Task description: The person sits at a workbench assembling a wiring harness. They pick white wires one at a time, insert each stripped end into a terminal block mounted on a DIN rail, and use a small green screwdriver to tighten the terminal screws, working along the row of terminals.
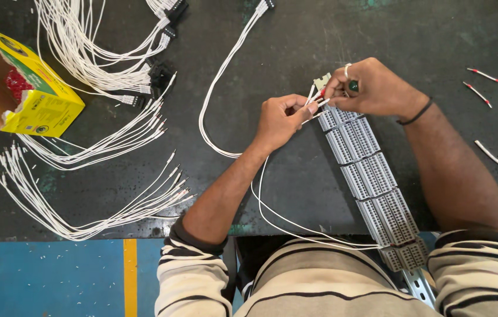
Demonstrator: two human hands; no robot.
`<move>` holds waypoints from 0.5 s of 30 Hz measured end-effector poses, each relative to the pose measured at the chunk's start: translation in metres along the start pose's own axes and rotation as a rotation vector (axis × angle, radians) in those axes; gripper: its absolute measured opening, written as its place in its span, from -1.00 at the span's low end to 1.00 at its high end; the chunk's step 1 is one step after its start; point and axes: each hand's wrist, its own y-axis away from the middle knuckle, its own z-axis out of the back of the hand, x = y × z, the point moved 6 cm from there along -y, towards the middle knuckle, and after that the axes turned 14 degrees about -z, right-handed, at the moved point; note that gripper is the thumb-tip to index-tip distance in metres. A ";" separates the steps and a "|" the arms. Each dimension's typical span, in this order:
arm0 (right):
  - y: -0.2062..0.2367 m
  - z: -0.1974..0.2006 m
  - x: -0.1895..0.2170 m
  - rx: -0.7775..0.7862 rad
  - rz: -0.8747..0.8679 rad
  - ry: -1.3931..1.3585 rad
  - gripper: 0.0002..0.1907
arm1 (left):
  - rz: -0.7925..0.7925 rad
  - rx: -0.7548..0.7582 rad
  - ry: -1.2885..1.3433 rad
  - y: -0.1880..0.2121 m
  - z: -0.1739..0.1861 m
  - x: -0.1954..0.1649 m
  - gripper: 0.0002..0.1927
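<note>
Left hand (281, 120) is pinched shut on a few thin white wires (310, 101), tips pointing up-right toward the far end of the grey terminal strip (372, 176). Right hand (366, 88) is closed too, fingers gripping the wire tips right at the strip's top end, touching it; ring with a dark green stone on one finger, black band on the wrist. The two hands are nearly touching, with the wire ends bridging the gap. The strip's long axis runs diagonally, from the hands down-right toward the body, on a metal rail whose lower end overhangs the edge of the dark surface (296, 35). So the working end is the far one, directly under the right hand; left hand sits just left of it. The held wires loop back down toward the lap. Further left, well apart: loose white wire bundles (90, 199), some with black connectors (161, 73), and an open yellow box (38, 97).
</note>
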 end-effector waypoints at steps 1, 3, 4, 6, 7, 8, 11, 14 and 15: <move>0.002 -0.002 0.001 -0.002 0.011 -0.005 -0.85 | 0.011 0.002 -0.010 0.001 0.000 0.000 -0.79; 0.002 -0.003 0.000 0.015 -0.014 -0.021 -0.84 | -0.052 0.009 -0.086 0.001 0.000 -0.005 -0.79; 0.003 -0.003 0.000 0.019 -0.021 -0.027 -0.84 | -0.089 0.011 -0.127 0.001 0.001 -0.008 -0.79; 0.004 0.002 0.003 0.006 0.010 -0.013 -0.84 | -0.064 0.021 -0.196 0.002 0.002 -0.006 -0.80; 0.009 0.005 0.005 -0.002 0.019 -0.009 -0.84 | -0.048 0.031 -0.227 0.004 0.002 -0.004 -0.80; 0.016 0.015 0.011 -0.113 0.089 -0.085 -0.85 | -0.054 0.038 -0.243 0.006 0.001 -0.004 -0.80; 0.038 0.044 0.025 -0.321 0.200 -0.466 -0.83 | -0.071 0.025 -0.261 0.007 0.003 -0.003 -0.81; 0.050 0.052 0.043 -0.327 0.149 -0.622 -0.76 | -0.064 0.003 -0.245 0.005 0.005 -0.003 -0.80; 0.051 0.049 0.057 -0.347 0.179 -0.307 -0.77 | -0.048 0.009 -0.255 0.005 0.005 -0.002 -0.80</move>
